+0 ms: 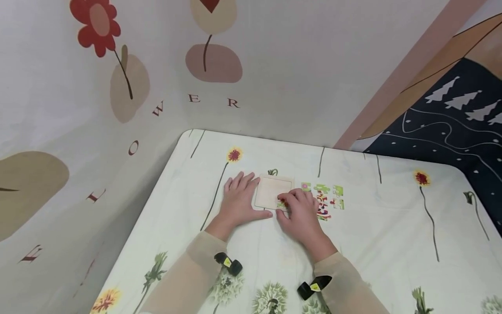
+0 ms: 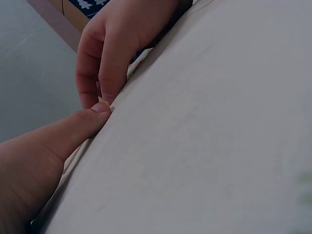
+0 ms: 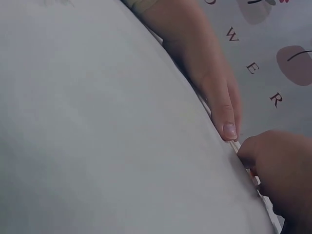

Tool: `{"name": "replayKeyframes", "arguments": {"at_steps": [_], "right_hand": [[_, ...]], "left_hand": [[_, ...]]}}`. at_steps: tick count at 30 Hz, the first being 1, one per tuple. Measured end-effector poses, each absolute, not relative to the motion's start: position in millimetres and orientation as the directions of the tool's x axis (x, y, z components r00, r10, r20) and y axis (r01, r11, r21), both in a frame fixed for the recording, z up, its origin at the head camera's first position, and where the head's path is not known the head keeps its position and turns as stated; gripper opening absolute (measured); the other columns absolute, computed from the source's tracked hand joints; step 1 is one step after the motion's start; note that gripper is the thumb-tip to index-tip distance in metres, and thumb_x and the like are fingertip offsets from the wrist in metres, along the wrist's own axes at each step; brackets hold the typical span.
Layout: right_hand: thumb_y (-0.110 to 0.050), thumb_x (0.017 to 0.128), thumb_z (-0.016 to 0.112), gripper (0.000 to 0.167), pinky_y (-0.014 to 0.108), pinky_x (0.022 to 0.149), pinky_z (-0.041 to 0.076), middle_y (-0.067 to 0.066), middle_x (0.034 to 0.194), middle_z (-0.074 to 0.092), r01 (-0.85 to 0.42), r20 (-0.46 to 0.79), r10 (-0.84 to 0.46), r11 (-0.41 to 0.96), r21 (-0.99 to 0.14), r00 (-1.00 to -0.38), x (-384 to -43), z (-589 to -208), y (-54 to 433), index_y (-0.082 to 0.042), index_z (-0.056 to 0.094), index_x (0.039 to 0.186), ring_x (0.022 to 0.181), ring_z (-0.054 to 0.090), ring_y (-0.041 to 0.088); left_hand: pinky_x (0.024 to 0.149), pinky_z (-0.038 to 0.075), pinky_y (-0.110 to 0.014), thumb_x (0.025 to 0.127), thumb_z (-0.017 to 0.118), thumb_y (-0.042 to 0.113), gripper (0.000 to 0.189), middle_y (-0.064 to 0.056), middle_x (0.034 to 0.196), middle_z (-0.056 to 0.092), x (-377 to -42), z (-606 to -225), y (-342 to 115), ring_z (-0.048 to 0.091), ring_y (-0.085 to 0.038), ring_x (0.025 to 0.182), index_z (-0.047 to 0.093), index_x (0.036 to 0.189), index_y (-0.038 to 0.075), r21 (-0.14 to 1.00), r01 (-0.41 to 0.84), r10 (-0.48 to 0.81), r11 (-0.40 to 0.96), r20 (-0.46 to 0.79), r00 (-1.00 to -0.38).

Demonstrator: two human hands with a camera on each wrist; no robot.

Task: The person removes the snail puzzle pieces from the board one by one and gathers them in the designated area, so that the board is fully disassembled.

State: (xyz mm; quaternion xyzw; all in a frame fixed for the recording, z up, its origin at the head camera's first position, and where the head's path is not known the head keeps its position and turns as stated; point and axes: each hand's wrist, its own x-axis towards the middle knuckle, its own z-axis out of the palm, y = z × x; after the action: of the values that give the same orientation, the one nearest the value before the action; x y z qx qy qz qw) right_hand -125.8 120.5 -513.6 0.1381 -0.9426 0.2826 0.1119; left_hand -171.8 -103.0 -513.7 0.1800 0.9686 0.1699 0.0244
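A pale wooden puzzle board (image 1: 270, 190) with a raised frame lies flat on the table. My left hand (image 1: 240, 201) rests along its left side, fingers spread and thumb stretched by the near edge. At the board's lower right corner, my right hand (image 1: 300, 213) pinches a small colourful puzzle piece (image 1: 281, 203) between thumb and fingers. Several loose puzzle pieces (image 1: 322, 189) with green and red print lie to the right, partly hidden by the right hand. In the left wrist view, the left thumb (image 2: 101, 107) meets the right fingertips; the board is mostly hidden there.
The table (image 1: 376, 235) wears a white cloth printed with flowers and stems. Behind and to the left hangs a pale curtain (image 1: 298, 78) with printed letters and flowers. Dark fabric with white trees (image 1: 462, 100) hangs at the back right.
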Motion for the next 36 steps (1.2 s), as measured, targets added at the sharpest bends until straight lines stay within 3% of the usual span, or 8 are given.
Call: {"name": "replayKeyframes", "arguments": {"at_steps": [5, 12, 18, 28, 36], "right_hand": [[-0.023, 0.086, 0.083, 0.031, 0.059, 0.098, 0.029, 0.003, 0.115, 0.059, -0.322, 0.316, -0.174, 0.797, -0.512, -0.933, -128, -512, 119, -0.019, 0.075, 0.116, 0.111, 0.046, 0.033], [-0.021, 0.084, 0.091, 0.032, 0.061, 0.094, 0.031, 0.001, 0.108, 0.07, -0.307, 0.346, -0.139, 0.811, -0.497, -0.928, -124, -506, 117, -0.019, 0.077, 0.112, 0.109, 0.053, 0.032], [-0.021, 0.079, 0.096, 0.038, 0.062, 0.098, 0.03, 0.004, 0.111, 0.073, -0.25, 0.332, -0.065, 0.795, -0.553, -0.941, -124, -505, 116, -0.015, 0.079, 0.112, 0.112, 0.055, 0.033], [-0.013, 0.075, 0.097, 0.035, 0.064, 0.103, 0.031, 0.006, 0.108, 0.076, -0.361, 0.482, -0.037, 0.713, -0.6, -0.875, -122, -509, 123, -0.012, 0.078, 0.105, 0.113, 0.058, 0.035], [-0.007, 0.079, 0.093, 0.039, 0.065, 0.094, 0.03, 0.011, 0.116, 0.078, -0.482, 0.577, -0.122, 0.701, -0.526, -0.808, -119, -512, 139, -0.005, 0.081, 0.115, 0.107, 0.058, 0.036]], "left_hand": [[0.126, 0.008, -0.06, 0.075, 0.072, 0.087, 0.119, -0.006, 0.173, 0.03, -172, -513, -103, 0.015, -0.035, 0.161, 0.042, 0.165, 0.016, 0.341, 0.337, 0.351, 0.878, 0.024, -0.936], [0.127, 0.008, -0.059, 0.074, 0.074, 0.085, 0.119, -0.006, 0.173, 0.03, -172, -512, -102, 0.014, -0.036, 0.161, 0.041, 0.165, 0.015, 0.339, 0.33, 0.345, 0.881, 0.016, -0.938], [0.127, 0.008, -0.06, 0.075, 0.073, 0.085, 0.119, -0.006, 0.173, 0.03, -172, -512, -102, 0.014, -0.035, 0.162, 0.041, 0.165, 0.016, 0.332, 0.33, 0.345, 0.884, 0.013, -0.938], [0.126, 0.009, -0.06, 0.075, 0.074, 0.084, 0.118, -0.006, 0.173, 0.031, -171, -513, -102, 0.015, -0.035, 0.161, 0.042, 0.165, 0.015, 0.333, 0.331, 0.346, 0.883, 0.016, -0.938], [0.127, 0.008, -0.059, 0.076, 0.074, 0.084, 0.117, -0.006, 0.173, 0.031, -171, -512, -102, 0.014, -0.035, 0.161, 0.041, 0.165, 0.015, 0.334, 0.333, 0.349, 0.882, 0.012, -0.937]]}}
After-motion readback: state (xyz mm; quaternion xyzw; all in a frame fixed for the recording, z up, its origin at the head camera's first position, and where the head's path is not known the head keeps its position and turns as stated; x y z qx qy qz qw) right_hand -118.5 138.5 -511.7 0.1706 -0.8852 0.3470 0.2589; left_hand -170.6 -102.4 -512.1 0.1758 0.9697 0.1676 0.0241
